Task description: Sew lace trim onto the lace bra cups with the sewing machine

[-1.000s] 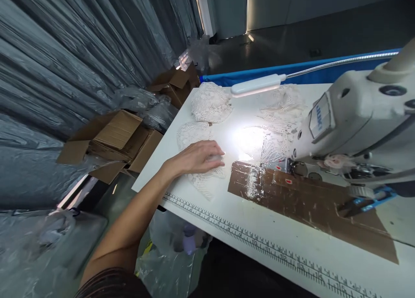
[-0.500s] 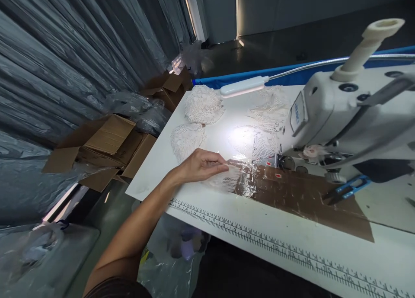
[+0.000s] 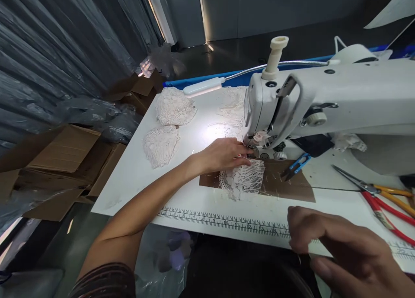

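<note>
My left hand (image 3: 225,155) reaches to the needle area of a white sewing machine (image 3: 295,90). Its fingers and thumb are closed on the upper edge of a white lace piece (image 3: 248,179), which hangs over a brown taped strip (image 3: 292,187) on the machine table. The fingertips are partly hidden beside the presser foot. Near the table's front edge, my right hand (image 3: 350,250) is raised, its fingers bent and the thumb apart, with nothing seen between them. Blue thread snips (image 3: 295,166) lie on the brown strip.
Lace cups (image 3: 175,107) and more lace (image 3: 231,103) lie on the white table (image 3: 129,185). A lamp (image 3: 203,87) lights them. Red-handled scissors (image 3: 385,213) and a yellow-handled tool (image 3: 397,196) lie at right. A printed ruler (image 3: 210,218) runs along the front. Cardboard boxes (image 3: 65,153) stand left.
My left hand has brought the lace piece rightward along the strip to the presser foot. My right hand has come into view at lower right. The camera has turned right.
</note>
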The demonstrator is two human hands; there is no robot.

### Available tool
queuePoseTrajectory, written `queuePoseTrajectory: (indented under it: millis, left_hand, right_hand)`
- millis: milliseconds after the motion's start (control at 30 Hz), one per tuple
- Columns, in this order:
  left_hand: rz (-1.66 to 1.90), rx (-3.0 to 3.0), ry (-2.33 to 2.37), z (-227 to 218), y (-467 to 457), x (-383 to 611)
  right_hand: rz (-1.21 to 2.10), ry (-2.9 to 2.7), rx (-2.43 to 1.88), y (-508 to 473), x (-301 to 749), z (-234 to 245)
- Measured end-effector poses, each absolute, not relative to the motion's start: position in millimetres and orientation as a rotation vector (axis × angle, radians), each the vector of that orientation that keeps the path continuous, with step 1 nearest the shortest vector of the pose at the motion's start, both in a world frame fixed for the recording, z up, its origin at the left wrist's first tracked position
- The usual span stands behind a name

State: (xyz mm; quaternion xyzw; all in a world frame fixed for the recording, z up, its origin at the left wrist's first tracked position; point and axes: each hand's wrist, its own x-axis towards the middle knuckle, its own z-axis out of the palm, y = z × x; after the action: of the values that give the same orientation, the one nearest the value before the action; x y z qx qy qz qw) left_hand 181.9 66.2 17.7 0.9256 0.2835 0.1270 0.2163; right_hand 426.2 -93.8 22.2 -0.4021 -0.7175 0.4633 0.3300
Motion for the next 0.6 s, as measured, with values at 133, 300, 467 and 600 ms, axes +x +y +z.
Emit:
queuePoseTrajectory:
  millis: [133,300,467,600]
  left_hand:
    - [0.408,2.809,0.844,3.8,67.3,164.7]
    - [0.486,2.667,0.785,4.5,46.3,136.1]
    - [0.380,2.511,0.709,10.5,21.7,127.9]
    - [0.262,2.304,1.156,15.3,4.8,131.9]
  right_hand:
    - [1.168,-1.996,-1.036,-81.8,414.9,13.7]
    - [0.790,-2.208,-1.014,-64.5,382.7,-15.5]
    - [0.327,-2.311,-1.151,-48.9,345.5,-41.5]
    - [0.376,-2.192,-1.213,-44.5,338.6,-46.9]
